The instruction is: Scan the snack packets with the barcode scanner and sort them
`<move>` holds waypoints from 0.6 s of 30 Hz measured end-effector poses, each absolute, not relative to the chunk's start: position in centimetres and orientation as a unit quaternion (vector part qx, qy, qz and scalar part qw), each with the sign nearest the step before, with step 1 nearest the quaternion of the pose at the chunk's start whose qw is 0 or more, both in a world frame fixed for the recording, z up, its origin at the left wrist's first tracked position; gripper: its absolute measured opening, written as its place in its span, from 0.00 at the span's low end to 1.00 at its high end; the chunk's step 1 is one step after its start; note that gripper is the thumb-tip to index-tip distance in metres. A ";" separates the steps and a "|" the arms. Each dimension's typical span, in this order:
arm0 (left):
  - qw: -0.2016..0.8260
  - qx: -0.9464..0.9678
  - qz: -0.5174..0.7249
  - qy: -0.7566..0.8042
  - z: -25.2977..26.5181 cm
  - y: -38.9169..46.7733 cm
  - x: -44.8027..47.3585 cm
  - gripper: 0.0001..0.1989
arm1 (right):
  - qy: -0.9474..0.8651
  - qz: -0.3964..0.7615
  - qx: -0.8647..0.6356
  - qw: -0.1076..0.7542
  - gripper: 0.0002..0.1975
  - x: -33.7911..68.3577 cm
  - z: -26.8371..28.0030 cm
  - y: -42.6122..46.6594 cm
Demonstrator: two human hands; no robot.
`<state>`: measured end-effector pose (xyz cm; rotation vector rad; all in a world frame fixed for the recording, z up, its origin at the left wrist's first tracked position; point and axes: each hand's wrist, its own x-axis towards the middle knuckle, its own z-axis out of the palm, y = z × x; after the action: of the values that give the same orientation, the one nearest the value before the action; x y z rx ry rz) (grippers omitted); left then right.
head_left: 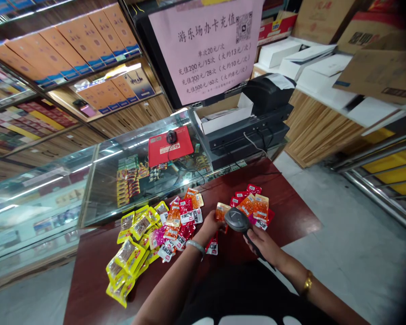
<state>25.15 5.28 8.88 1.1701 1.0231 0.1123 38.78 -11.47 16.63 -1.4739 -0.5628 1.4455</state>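
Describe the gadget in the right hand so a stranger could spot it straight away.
Look for the reddish-brown table beside the glass counter. Over it, the right hand, on the arm with the gold bracelet, grips a gadget that looks like a handheld scanner. Its dark grey, rounded head sets it apart from the bright red and orange packets on either side.

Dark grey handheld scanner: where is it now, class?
In the head view, the dark grey handheld scanner is right of centre, in the right hand, beside the orange plastic packet in the left hand.

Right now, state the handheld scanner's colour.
The handheld scanner is dark grey, seen in the head view.
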 end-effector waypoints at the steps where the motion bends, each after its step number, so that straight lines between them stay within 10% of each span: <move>1: 0.727 0.518 0.066 0.446 8.9 5.2 25.9 0.25 | -0.229 0.593 -0.607 0.477 0.29 38.9 16.6 -11.5; 6: 0.761 0.513 0.105 0.385 9.8 6.3 27.2 0.22 | -0.214 0.604 -0.616 0.458 0.31 39.0 16.5 -11.6; 10: 0.519 0.679 0.025 0.518 10.4 6.9 21.1 0.13 | -0.226 0.607 -0.611 0.455 0.27 38.8 15.9 -11.8; 14: 0.211 0.810 -0.110 0.535 10.5 4.4 14.4 0.24 | -0.267 0.618 -0.596 0.439 0.25 38.2 14.8 -12.0; 18: 0.127 0.839 -0.172 0.500 9.9 1.8 12.5 0.28 | -0.302 0.630 -0.585 0.411 0.24 37.4 13.9 -11.9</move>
<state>12.46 1.81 9.90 2.4413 1.4552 -0.5014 37.42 -11.90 13.93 -1.4736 -0.7603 1.5859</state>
